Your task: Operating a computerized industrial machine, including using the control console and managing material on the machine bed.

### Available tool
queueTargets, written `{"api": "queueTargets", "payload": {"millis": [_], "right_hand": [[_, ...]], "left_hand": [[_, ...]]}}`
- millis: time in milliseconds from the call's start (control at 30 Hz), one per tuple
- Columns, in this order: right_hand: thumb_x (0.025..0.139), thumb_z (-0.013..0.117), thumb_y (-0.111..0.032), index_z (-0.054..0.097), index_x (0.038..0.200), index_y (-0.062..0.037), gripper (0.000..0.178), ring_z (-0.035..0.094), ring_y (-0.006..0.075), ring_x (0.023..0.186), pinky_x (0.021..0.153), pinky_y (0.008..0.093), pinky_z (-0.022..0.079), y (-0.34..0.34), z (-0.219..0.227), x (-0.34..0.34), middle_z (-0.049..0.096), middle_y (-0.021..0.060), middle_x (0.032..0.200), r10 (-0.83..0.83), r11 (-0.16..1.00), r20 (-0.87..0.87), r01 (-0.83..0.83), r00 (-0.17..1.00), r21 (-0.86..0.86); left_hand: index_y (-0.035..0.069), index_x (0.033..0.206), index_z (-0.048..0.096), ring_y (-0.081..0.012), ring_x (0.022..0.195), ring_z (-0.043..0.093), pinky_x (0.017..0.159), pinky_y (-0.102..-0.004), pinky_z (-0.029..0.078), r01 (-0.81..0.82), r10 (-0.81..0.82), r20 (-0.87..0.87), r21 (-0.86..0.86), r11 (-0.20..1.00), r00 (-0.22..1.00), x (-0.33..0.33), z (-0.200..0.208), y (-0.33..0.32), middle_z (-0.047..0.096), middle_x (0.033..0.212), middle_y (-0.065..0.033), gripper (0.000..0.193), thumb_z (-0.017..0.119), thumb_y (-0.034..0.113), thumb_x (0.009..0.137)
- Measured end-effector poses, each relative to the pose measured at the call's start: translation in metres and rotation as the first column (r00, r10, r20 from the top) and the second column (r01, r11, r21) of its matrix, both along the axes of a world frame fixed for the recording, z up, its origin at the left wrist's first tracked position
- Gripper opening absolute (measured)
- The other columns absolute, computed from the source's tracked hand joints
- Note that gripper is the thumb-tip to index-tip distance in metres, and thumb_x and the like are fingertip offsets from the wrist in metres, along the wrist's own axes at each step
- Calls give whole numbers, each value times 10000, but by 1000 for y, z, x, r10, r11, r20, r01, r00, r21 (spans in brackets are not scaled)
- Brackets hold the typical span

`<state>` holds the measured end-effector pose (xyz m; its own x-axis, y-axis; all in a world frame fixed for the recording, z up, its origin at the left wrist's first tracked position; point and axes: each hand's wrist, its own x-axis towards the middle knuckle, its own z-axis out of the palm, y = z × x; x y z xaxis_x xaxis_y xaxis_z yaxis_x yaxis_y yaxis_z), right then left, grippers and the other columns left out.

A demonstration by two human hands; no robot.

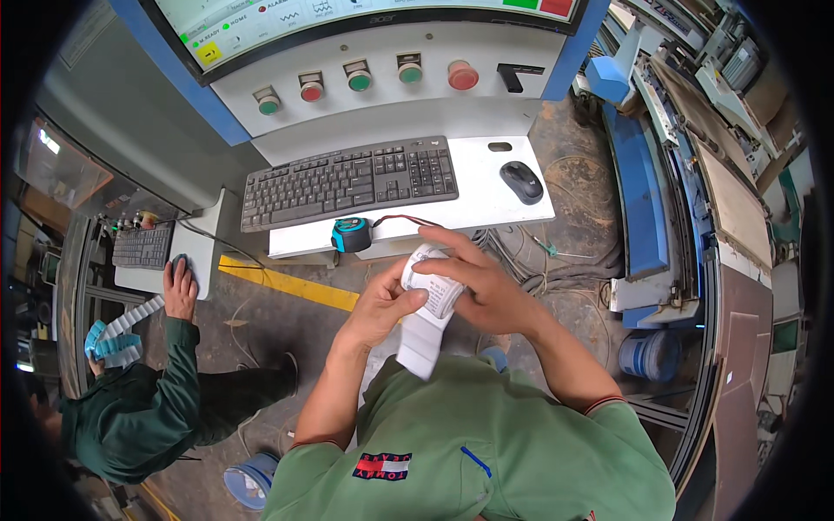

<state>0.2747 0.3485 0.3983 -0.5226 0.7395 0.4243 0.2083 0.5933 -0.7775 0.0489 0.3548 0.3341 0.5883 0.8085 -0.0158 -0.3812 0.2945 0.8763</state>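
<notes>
A white roll of printed labels (440, 293) is held between my two hands, in front of my chest and below the desk's front edge. My left hand (380, 304) grips its left side, thumb pressed on the front. Around the upper right side curl the fingers of my right hand (497, 293), also closed on the roll. A loose white strip (420, 346) hangs from it toward my green shirt. Just beyond my hands, a teal and black tape measure (352, 235) sits at the edge of the white shelf (486, 207).
On the shelf are a black keyboard (352, 182) and mouse (521, 182), below a panel of push buttons (360, 81) and a monitor (365, 19). At left, a co-worker's hand (181, 291) rests on another mouse. Blue machinery (638, 191) stands right; buckets (650, 356) and cables lie low.
</notes>
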Motion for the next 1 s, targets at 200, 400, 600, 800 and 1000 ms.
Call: {"api": "queueTargets", "payload": {"millis": [200,400,600,800,1000], "right_hand": [[853,684,32,430,1551,-102,755,396,351,1476,1142,416,422,-9,-15,-2,287,130,1651,-94,920,-76,57,993,-388],[895,671,-2,468,1474,-21,614,495,383,1377,1126,395,449,-6,-31,-10,494,160,1479,-274,948,213,301,938,-102],[878,661,-14,530,1415,-40,554,519,347,1362,1134,426,448,-5,-41,-17,532,142,1477,-118,966,339,29,934,257],[912,723,-84,430,1526,-42,681,514,283,1378,1096,411,472,-9,-25,-18,529,122,1499,-207,978,73,207,976,13],[960,709,-90,495,1475,-62,558,674,166,1003,862,322,548,-3,-39,-20,591,99,1360,-187,834,-166,67,968,-547]], "left_hand": [[33,1486,467,-90,1036,666,859,-250,554,-212,212,-10,-3,977,977,11,-3,-6,682,1264,-64,568,697,16,968],[54,1498,463,-102,1018,666,869,-254,555,-199,190,-68,-188,962,979,6,-7,-6,677,1242,-66,534,666,104,1007],[93,1482,491,-40,939,642,763,-201,539,-108,117,8,-335,936,993,-10,-22,-6,676,1184,-52,436,591,186,1068],[79,1452,500,-75,1048,645,839,-233,539,-129,144,64,-194,972,988,-15,-10,-8,651,1277,-82,455,626,39,1017],[89,1492,458,-149,1166,631,936,-282,550,-180,175,92,53,982,980,-11,8,-6,508,1491,-139,551,669,59,984]]}}
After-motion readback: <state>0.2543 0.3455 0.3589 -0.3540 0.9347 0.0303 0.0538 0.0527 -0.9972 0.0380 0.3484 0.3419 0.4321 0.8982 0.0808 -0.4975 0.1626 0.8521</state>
